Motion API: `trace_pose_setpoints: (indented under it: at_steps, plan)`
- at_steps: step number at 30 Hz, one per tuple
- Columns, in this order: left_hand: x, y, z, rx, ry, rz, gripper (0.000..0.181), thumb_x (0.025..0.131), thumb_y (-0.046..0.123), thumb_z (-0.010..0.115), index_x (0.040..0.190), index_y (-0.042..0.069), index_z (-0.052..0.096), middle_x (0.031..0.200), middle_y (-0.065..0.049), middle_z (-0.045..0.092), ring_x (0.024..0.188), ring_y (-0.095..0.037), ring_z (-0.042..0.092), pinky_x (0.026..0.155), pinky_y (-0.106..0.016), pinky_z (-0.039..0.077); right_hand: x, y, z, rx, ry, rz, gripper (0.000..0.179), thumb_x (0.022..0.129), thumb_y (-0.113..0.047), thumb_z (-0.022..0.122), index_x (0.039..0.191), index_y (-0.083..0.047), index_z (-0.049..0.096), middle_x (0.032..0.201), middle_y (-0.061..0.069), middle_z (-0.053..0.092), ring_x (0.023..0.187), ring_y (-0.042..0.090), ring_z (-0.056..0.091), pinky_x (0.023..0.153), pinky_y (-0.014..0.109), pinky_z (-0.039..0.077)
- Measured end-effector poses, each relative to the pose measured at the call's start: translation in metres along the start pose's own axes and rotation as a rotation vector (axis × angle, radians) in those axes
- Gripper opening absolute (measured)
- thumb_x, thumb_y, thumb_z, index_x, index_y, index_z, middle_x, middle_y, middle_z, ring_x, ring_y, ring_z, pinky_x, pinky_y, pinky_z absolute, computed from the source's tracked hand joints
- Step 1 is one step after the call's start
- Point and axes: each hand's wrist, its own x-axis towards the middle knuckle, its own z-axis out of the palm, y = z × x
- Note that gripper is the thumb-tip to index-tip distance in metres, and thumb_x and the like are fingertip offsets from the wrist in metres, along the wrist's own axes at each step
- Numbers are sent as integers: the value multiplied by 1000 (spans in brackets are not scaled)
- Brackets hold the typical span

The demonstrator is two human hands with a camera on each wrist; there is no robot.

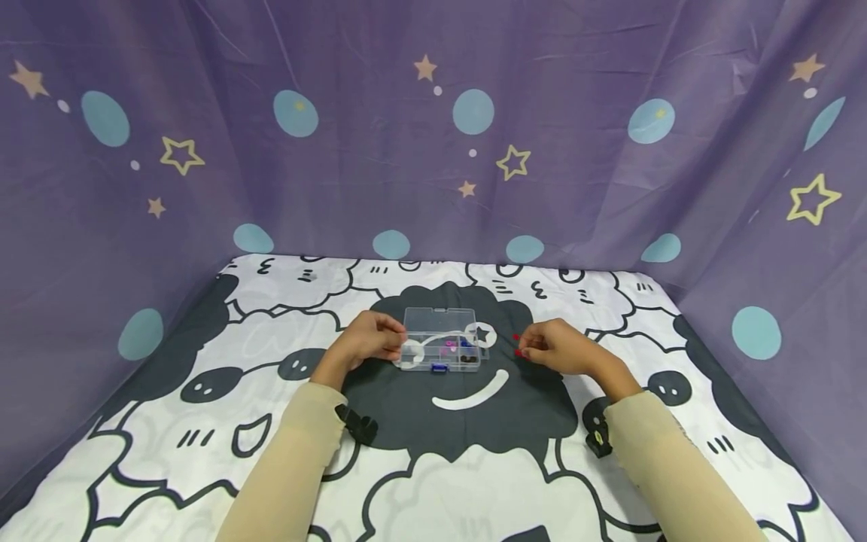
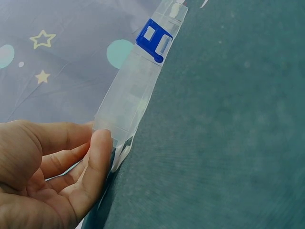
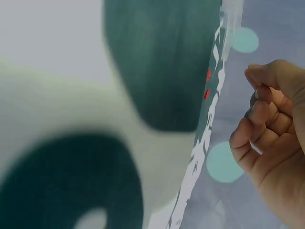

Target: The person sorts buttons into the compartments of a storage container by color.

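Observation:
A clear plastic compartment box (image 1: 423, 360) with its lid (image 1: 440, 320) raised lies on the dark part of the cloth. Pink pieces (image 1: 448, 347), blue pieces (image 1: 467, 344) and dark pieces (image 1: 468, 359) sit in its right-hand compartments. My left hand (image 1: 369, 337) pinches the box's left end between thumb and finger; the left wrist view shows this end and a blue latch (image 2: 154, 40). My right hand (image 1: 558, 346) is right of the box, fingers loosely bent, with nothing visible in them. Just by its fingertips are two small red pieces (image 1: 516, 336) on the cloth.
A cloth (image 1: 467, 489) printed with black and white cartoon faces covers the table. Purple curtains (image 1: 379, 173) with stars and dots hang behind it and along both sides. Each wrist carries a small black strapped device (image 1: 357, 425).

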Motion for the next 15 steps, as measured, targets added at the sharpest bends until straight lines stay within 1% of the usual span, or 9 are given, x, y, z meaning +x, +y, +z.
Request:
trace_pose_setpoints:
  at_steps: [5, 11, 15]
  plan:
    - [-1, -1, -1, 4, -3, 1, 24, 97, 2, 68, 118, -10, 65, 102, -20, 66, 71, -20, 71, 67, -31, 64, -10, 9, -9, -25, -35, 37, 7, 98, -5, 65, 94, -3, 72, 73, 0, 68, 58, 6, 53, 53, 25, 47]
    - [1, -1, -1, -4, -12, 6, 26, 97, 2, 69, 119, -11, 65, 103, -20, 66, 72, -19, 71, 67, -32, 64, -22, 23, -14, -65, -84, 79, 6, 96, -3, 67, 91, -5, 71, 75, -4, 68, 63, 4, 55, 57, 23, 47]
    - [1, -1, -1, -2, -12, 5, 26, 97, 2, 69, 119, -10, 65, 103, -20, 66, 72, -19, 71, 67, -31, 64, -26, 29, -15, -71, -112, 76, 5, 94, -4, 71, 90, -7, 71, 72, -5, 67, 62, 4, 55, 59, 23, 48]
